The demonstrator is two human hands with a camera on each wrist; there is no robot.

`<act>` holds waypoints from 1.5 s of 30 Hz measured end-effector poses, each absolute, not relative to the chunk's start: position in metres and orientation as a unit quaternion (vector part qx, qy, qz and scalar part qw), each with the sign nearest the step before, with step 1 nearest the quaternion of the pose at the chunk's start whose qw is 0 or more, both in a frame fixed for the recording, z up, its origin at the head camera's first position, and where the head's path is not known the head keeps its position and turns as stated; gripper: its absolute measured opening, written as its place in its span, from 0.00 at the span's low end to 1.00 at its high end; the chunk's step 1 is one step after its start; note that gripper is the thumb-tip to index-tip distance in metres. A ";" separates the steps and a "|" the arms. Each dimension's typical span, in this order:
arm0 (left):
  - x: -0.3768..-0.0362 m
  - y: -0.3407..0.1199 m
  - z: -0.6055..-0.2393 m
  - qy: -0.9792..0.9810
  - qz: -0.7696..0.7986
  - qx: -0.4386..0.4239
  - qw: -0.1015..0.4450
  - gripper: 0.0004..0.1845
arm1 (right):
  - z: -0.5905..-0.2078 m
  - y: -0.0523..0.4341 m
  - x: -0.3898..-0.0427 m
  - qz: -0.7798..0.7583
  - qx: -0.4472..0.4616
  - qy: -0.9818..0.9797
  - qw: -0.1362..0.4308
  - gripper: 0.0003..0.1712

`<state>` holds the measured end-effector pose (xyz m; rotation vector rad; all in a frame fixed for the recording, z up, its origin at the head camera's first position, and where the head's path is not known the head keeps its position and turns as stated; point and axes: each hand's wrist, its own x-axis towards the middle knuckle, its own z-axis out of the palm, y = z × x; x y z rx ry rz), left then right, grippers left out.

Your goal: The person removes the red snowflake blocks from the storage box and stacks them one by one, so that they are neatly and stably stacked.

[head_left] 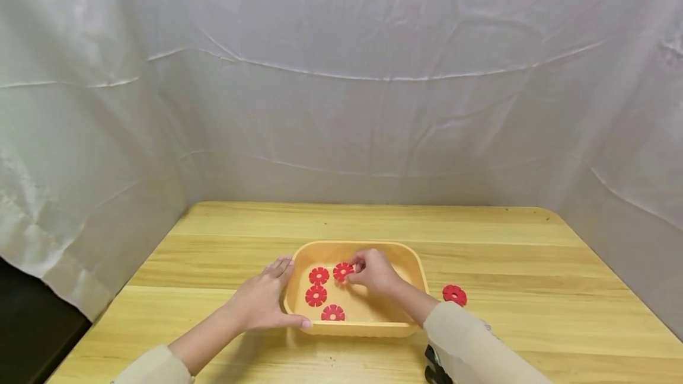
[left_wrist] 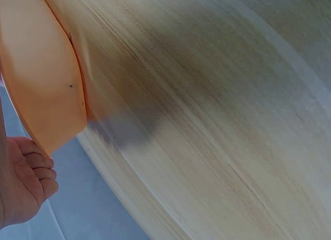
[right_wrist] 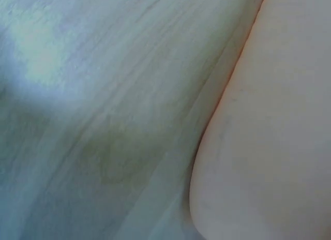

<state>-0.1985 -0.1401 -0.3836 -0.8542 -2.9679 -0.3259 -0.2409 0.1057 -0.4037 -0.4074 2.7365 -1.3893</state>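
A shallow orange plastic tub (head_left: pixel 368 329) sits on the wooden table. My right hand (head_left: pixel 375 271) reaches over its right side and pinches a red interlocking disc (head_left: pixel 342 272), notched like a flower, between thumb and fingers. Three similar discs lie on the tub floor: one at the back left (head_left: pixel 319 276), one just in front of that (head_left: pixel 316 296), and another by the front wall (head_left: pixel 333 313). Against the tub's left end rests my left hand (head_left: pixel 265 298), fingers extended along the side and thumb along the front rim. The left wrist view shows its fingers (left_wrist: pixel 44 173) at the tub's edge.
Another red disc (head_left: pixel 455 295) lies on the table (head_left: pixel 533 289) right of the tub, close to the right forearm. A black object (head_left: pixel 436 366) shows partly beneath the right sleeve. Pale cloth (head_left: pixel 373 123) hangs behind the table and along both sides.
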 end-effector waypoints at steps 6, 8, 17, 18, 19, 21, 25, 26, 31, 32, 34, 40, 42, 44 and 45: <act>-0.198 -0.138 -0.384 -0.954 -0.107 -0.278 0.022 0.62 | -0.401 0.111 -0.239 -0.444 -0.142 0.884 0.012 0.12; -0.198 -0.138 -0.384 -0.954 -0.107 -0.280 0.022 0.62 | -0.399 0.112 -0.238 -0.447 -0.144 0.883 0.010 0.13; -0.199 -0.138 -0.385 -0.955 -0.103 -0.276 0.025 0.62 | -0.395 0.116 -0.235 -0.429 -0.182 0.884 -0.021 0.12; -0.199 -0.138 -0.384 -0.955 -0.103 -0.276 0.025 0.62 | -0.394 0.116 -0.235 -0.426 -0.187 0.885 -0.025 0.11; -0.199 -0.137 -0.384 -0.955 -0.104 -0.277 0.025 0.62 | -0.394 0.116 -0.234 -0.423 -0.192 0.885 -0.030 0.11; -0.199 -0.137 -0.384 -0.954 -0.108 -0.279 0.025 0.62 | -0.394 0.117 -0.233 -0.416 -0.200 0.886 -0.041 0.11; -0.199 -0.137 -0.385 -0.953 -0.111 -0.281 0.028 0.63 | -0.392 0.119 -0.231 -0.410 -0.208 0.886 -0.056 0.11; -0.199 -0.136 -0.385 -0.953 -0.111 -0.280 0.028 0.63 | -0.392 0.119 -0.230 -0.413 -0.207 0.885 -0.058 0.11; -0.199 -0.136 -0.385 -0.955 -0.110 -0.276 0.020 0.63 | -0.390 0.124 -0.226 -0.425 -0.206 0.879 -0.071 0.11; -0.199 -0.135 -0.384 -0.955 -0.110 -0.275 0.018 0.63 | -0.390 0.125 -0.226 -0.424 -0.206 0.878 -0.076 0.11; -0.199 -0.135 -0.384 -0.955 -0.110 -0.276 0.017 0.63 | -0.390 0.127 -0.226 -0.421 -0.207 0.879 -0.086 0.11; -0.199 -0.135 -0.384 -0.954 -0.106 -0.279 0.021 0.62 | -0.391 0.132 -0.226 -0.405 -0.215 0.881 -0.113 0.12; -0.199 -0.135 -0.384 -0.954 -0.104 -0.280 0.020 0.62 | -0.391 0.134 -0.226 -0.402 -0.219 0.881 -0.122 0.12; -0.199 -0.135 -0.384 -0.954 -0.104 -0.281 0.019 0.62 | -0.390 0.136 -0.225 -0.398 -0.224 0.879 -0.134 0.12; -0.199 -0.134 -0.383 -0.954 -0.104 -0.281 0.018 0.62 | -0.390 0.137 -0.224 -0.395 -0.224 0.880 -0.141 0.12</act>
